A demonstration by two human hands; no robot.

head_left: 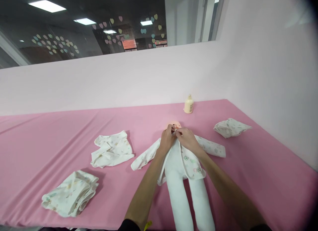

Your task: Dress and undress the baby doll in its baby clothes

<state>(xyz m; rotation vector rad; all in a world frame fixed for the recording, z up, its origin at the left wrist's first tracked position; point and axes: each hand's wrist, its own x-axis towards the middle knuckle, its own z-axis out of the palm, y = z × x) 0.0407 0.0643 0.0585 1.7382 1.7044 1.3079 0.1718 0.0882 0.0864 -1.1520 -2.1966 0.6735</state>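
Note:
A baby doll (175, 171) with a white cloth body lies on its back, legs toward me. It wears a white printed baby jacket (192, 163), whose front hangs apart below the neck and whose sleeves spread to both sides. At the doll's neck, my left hand (168, 137) pinches the jacket's collar edge. Close beside it, my right hand (186, 137) also has its fingers closed on the collar. The hands cover most of the doll's head, and the fastening between the fingertips is too small to make out.
On the pink sheet (119, 194), a folded white garment (113, 150) and a folded printed cloth (72, 193) lie to the left. Another folded cloth (231, 127) is at the right. A cream pump bottle (188, 105) stands near the white wall (111, 83) behind the doll.

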